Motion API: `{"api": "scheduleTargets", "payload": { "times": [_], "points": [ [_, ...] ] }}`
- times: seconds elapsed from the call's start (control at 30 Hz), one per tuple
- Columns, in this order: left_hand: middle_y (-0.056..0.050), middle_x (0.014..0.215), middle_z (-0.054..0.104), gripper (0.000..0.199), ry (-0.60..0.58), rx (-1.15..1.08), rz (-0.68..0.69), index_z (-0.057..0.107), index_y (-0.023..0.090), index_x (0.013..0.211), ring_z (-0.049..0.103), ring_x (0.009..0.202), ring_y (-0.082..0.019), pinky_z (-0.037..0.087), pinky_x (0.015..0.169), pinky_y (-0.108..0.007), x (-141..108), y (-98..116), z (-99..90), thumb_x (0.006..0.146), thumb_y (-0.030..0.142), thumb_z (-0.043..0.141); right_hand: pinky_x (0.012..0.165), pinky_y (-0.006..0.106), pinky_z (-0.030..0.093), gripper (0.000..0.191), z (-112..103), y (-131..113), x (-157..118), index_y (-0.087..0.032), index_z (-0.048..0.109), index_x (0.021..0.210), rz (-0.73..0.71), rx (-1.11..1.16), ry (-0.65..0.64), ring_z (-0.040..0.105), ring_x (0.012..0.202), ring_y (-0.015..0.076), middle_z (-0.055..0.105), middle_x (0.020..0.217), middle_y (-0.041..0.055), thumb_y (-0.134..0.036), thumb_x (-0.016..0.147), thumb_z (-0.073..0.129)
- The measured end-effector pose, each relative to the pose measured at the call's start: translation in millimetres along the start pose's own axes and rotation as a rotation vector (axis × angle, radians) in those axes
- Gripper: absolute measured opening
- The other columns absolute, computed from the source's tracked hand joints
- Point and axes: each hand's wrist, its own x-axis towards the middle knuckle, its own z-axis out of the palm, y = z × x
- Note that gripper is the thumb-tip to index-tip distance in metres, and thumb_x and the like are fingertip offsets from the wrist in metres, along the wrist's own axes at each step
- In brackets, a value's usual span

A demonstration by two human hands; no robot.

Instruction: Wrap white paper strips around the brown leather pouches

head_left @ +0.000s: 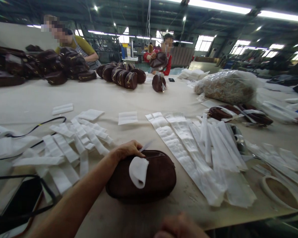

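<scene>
A dark brown leather bag (161, 175) with rounded ends lies in front of me on the table. My left hand (129, 150) is closed at its far upper edge, with thumb and fingers gripping there. A thin translucent strip (146, 145) pokes out beside those fingertips. On the bag's face sits a curled piece of white foam wrap (138, 172), just below my left hand. Low in the picture, near the table's front edge, my right hand (180, 227) is smeared by motion; its fingers cannot be made out, and it is apart from the bag.
White foam strips (64, 145) lie scattered at left, longer ones (186, 148) at right. A phone (17, 205) and black cable are at lower left, a tape roll (281, 193) at lower right. Finished brown bags (121, 76) stand farther back, near two people and a stuffed plastic sack (225, 86).
</scene>
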Motion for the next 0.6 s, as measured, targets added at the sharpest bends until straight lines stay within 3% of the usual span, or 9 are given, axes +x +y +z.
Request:
{"api": "scheduleTargets", "payload": {
  "times": [0.07, 0.13, 0.17, 0.27, 0.3, 0.37, 0.43, 0.5, 0.6],
  "points": [
    [0.002, 0.049, 0.06, 0.036, 0.001, 0.007, 0.016, 0.065, 0.014, 0.054, 0.05, 0.046, -0.011, 0.037, 0.044, -0.021, 0, -1, -0.2, 0.033, 0.034, 0.085, 0.058, 0.024, 0.041, 0.027, -29, -19, 10, -0.021, 0.061, 0.073, -0.109, -0.137, 0.259, 0.053, 0.059, 0.0128, 0.056, 0.062, -0.0012, -0.045, 0.084, 0.055],
    [0.002, 0.05, 0.06, 0.036, -0.011, 0.011, 0.029, 0.066, 0.014, 0.055, 0.05, 0.046, -0.011, 0.039, 0.046, -0.022, 1, -2, 0.0, 0.033, 0.034, 0.085, 0.07, 0.028, 0.046, 0.02, -53, -39, 34, -0.02, 0.063, 0.092, -0.292, -0.293, 0.598, 0.058, 0.072, 0.0164, 0.063, 0.079, 0.0023, -0.035, 0.079, 0.059],
    [0.001, 0.051, 0.061, 0.037, -0.021, 0.012, 0.035, 0.067, 0.013, 0.057, 0.051, 0.047, -0.012, 0.04, 0.047, -0.022, 2, -2, 0.1, 0.033, 0.035, 0.084, 0.08, 0.032, 0.047, 0.03, -60, -47, 51, -0.02, 0.063, 0.102, -0.36, -0.333, 0.657, 0.06, 0.086, 0.0198, 0.066, 0.093, 0.0054, -0.028, 0.074, 0.063],
    [0.001, 0.055, 0.063, 0.039, -0.037, 0.022, 0.062, 0.069, 0.013, 0.064, 0.052, 0.05, -0.012, 0.042, 0.051, -0.023, 2, -3, 0.3, 0.036, 0.037, 0.083, 0.096, 0.038, 0.042, 0.06, -67, -64, 105, -0.017, 0.057, 0.119, -0.443, -0.321, 0.638, 0.055, 0.11, 0.0248, 0.062, 0.118, 0.0105, -0.016, 0.06, 0.071],
    [0.001, 0.057, 0.063, 0.039, -0.038, 0.026, 0.074, 0.07, 0.013, 0.066, 0.053, 0.052, -0.012, 0.042, 0.052, -0.023, 2, -3, 0.3, 0.037, 0.037, 0.083, 0.093, 0.036, 0.044, 0.06, -65, -67, 120, -0.016, 0.058, 0.118, -0.438, -0.278, 0.61, 0.057, 0.108, 0.024, 0.063, 0.117, 0.0102, -0.016, 0.06, 0.072],
    [0.001, 0.06, 0.064, 0.039, -0.033, 0.037, 0.102, 0.07, 0.013, 0.068, 0.055, 0.056, -0.013, 0.043, 0.056, -0.023, 2, -3, 0.1, 0.038, 0.036, 0.082, 0.078, 0.029, 0.049, 0.039, -60, -71, 139, -0.016, 0.065, 0.104, -0.413, -0.181, 0.56, 0.062, 0.09, 0.0196, 0.068, 0.099, 0.0064, -0.02, 0.066, 0.069],
    [0.001, 0.061, 0.065, 0.038, -0.023, 0.054, 0.123, 0.069, 0.014, 0.068, 0.055, 0.059, -0.013, 0.044, 0.058, -0.023, 3, -3, 0.0, 0.039, 0.035, 0.081, 0.064, 0.024, 0.047, 0.015, -55, -71, 146, -0.016, 0.068, 0.084, -0.4, -0.132, 0.539, 0.06, 0.07, 0.0146, 0.067, 0.077, 0.0015, -0.026, 0.074, 0.063],
    [0.002, 0.059, 0.063, 0.036, -0.017, 0.084, 0.135, 0.068, 0.014, 0.066, 0.054, 0.057, -0.013, 0.044, 0.057, -0.023, 4, -4, -0.1, 0.04, 0.036, 0.079, 0.059, 0.022, 0.044, 0.017, -52, -69, 143, -0.016, 0.068, 0.074, -0.412, -0.135, 0.543, 0.057, 0.064, 0.013, 0.065, 0.069, 0.0002, -0.031, 0.079, 0.059],
    [0.004, 0.053, 0.057, 0.03, -0.005, 0.155, 0.152, 0.066, 0.013, 0.061, 0.049, 0.052, -0.011, 0.039, 0.052, -0.021, 7, -5, -0.6, 0.044, 0.036, 0.076, 0.058, 0.022, 0.044, 0.02, -49, -64, 136, -0.017, 0.07, 0.076, -0.424, -0.114, 0.528, 0.06, 0.068, 0.0147, 0.068, 0.074, 0.0019, -0.034, 0.08, 0.061]
  ]
}}
